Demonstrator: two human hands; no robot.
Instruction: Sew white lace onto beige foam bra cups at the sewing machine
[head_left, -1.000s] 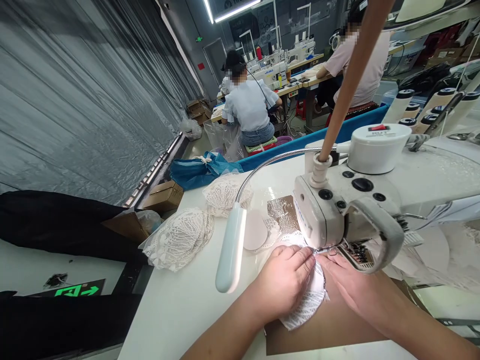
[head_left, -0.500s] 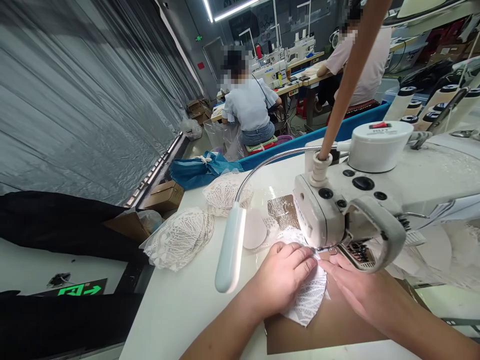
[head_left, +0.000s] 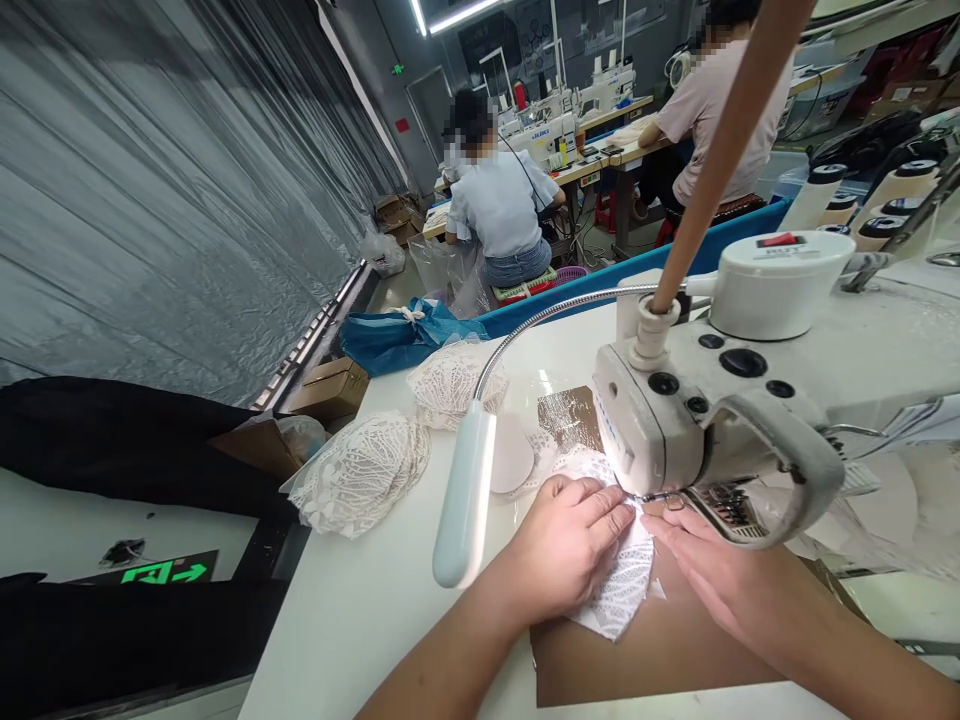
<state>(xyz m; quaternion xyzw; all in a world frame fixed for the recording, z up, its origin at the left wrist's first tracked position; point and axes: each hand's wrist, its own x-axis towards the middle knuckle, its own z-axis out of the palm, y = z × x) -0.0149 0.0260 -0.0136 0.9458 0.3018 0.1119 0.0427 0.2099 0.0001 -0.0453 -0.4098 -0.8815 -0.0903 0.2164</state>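
Note:
A white lace piece with a pointed lower end lies under the head of a sewing machine. My left hand rests on it, fingers lying fairly flat and close together, tips beside the needle area. From the other side, my right hand reaches in with fingers stretched out, tips at the lace's right edge close to the presser foot. The needle itself is hidden by the machine head. Beneath the lace is a brown plate, with a small white scrap on it.
A lamp on a bendable neck hangs left of my left hand. Lace stacks and a pale round pad lie on the white table. Thread cones stand at right. Two people sit at machines beyond.
The lace has shifted slightly away from me under the machine head, and my left hand has moved a little with it. The camera view has shifted slightly.

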